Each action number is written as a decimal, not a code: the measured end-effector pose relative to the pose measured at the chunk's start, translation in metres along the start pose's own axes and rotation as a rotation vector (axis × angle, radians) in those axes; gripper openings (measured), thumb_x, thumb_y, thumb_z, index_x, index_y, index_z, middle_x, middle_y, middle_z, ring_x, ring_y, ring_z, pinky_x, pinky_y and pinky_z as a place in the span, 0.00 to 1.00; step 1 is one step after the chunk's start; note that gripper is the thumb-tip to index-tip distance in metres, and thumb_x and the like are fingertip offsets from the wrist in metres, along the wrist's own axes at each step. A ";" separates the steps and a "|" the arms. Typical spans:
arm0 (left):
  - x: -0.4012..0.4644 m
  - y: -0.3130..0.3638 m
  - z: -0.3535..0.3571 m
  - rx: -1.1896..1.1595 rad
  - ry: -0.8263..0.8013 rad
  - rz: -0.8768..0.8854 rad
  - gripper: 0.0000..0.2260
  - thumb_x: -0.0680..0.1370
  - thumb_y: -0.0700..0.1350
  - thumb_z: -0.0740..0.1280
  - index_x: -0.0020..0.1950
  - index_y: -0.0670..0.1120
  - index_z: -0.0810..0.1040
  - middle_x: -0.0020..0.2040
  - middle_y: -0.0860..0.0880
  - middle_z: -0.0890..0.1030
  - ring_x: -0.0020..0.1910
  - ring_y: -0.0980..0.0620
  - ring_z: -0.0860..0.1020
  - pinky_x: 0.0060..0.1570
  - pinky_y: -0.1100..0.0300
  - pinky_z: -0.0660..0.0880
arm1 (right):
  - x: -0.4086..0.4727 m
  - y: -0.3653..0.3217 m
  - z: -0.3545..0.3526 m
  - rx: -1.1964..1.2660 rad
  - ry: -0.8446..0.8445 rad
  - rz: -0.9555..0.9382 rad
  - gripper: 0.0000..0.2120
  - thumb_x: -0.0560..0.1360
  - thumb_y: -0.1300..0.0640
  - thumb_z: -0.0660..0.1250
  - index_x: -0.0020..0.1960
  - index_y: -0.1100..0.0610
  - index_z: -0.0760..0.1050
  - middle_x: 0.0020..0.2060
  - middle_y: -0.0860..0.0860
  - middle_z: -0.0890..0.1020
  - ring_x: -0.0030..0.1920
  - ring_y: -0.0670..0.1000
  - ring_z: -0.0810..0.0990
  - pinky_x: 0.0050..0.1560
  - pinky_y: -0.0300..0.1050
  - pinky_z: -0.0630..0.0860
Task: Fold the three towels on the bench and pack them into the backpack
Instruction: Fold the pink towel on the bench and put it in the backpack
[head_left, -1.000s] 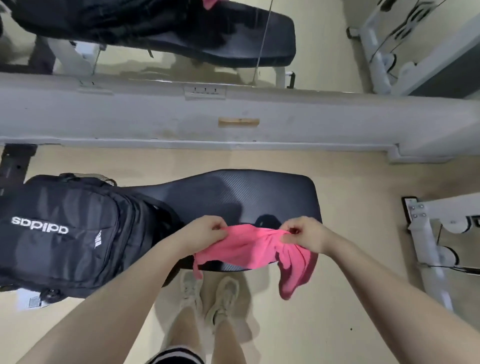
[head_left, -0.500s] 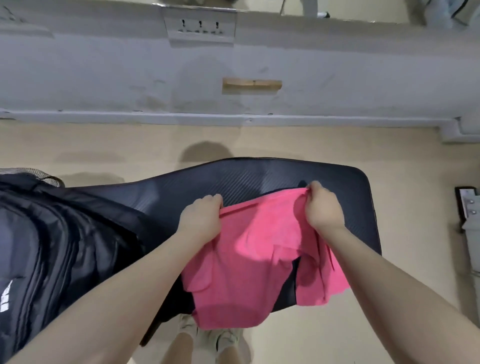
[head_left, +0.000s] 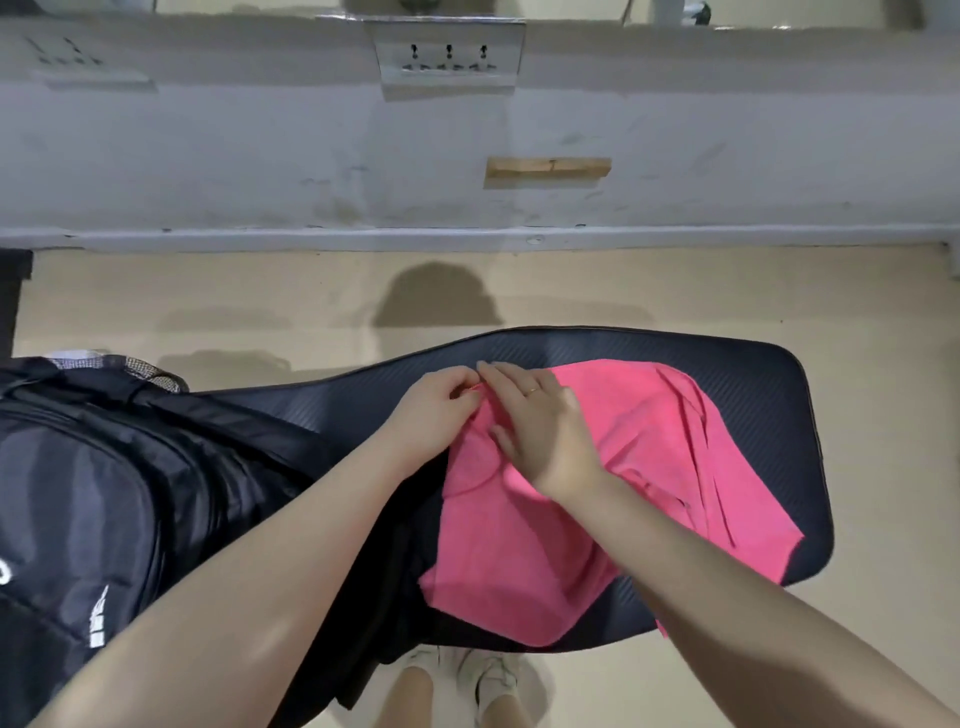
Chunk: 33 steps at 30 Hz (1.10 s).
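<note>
Pink towel (head_left: 524, 561) (soft, rumpled) on ribbed bench (head_left: 753, 379), left hand (head_left: 434, 413) pinching corner, right hand (head_left: 545, 426) flat.

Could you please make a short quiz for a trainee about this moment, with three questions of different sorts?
1. True or false: the pink towel lies spread on the black bench.
2. Which hand lies flat on the towel? A) left hand B) right hand
3. Fill in: the backpack sits at the bench's ____ end, as the person sees it.

Key: 1 true; 2 B; 3 left. The left hand pinches the towel's far corner.
</note>
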<state>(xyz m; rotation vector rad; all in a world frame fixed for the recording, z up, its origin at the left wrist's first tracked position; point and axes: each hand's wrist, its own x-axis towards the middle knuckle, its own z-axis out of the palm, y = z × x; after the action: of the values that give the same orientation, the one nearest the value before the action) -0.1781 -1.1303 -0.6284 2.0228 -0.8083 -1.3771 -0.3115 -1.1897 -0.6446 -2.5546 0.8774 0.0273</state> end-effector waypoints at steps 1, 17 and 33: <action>0.001 -0.001 -0.001 -0.024 -0.001 -0.005 0.04 0.76 0.40 0.64 0.45 0.45 0.78 0.40 0.47 0.80 0.40 0.53 0.75 0.44 0.59 0.71 | 0.005 -0.006 0.003 -0.012 0.007 0.027 0.20 0.64 0.57 0.68 0.55 0.57 0.78 0.45 0.54 0.83 0.42 0.58 0.80 0.41 0.46 0.76; 0.015 -0.002 -0.038 0.108 0.478 -0.096 0.20 0.77 0.35 0.57 0.69 0.41 0.64 0.66 0.40 0.70 0.64 0.42 0.69 0.62 0.55 0.64 | -0.008 0.016 -0.015 0.421 0.034 0.341 0.20 0.70 0.71 0.58 0.61 0.65 0.73 0.59 0.61 0.75 0.60 0.58 0.74 0.61 0.38 0.64; -0.062 -0.010 0.216 0.923 -0.059 0.599 0.13 0.65 0.47 0.60 0.44 0.48 0.80 0.44 0.48 0.81 0.37 0.49 0.77 0.31 0.61 0.73 | -0.169 0.161 -0.047 -0.151 -0.378 0.620 0.31 0.71 0.43 0.66 0.66 0.57 0.61 0.64 0.56 0.65 0.61 0.60 0.68 0.56 0.55 0.70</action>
<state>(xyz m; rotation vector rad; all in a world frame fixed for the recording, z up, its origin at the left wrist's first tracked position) -0.3978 -1.1018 -0.6665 2.0293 -2.1517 -0.7552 -0.5474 -1.2240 -0.6390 -2.1865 1.4995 0.7564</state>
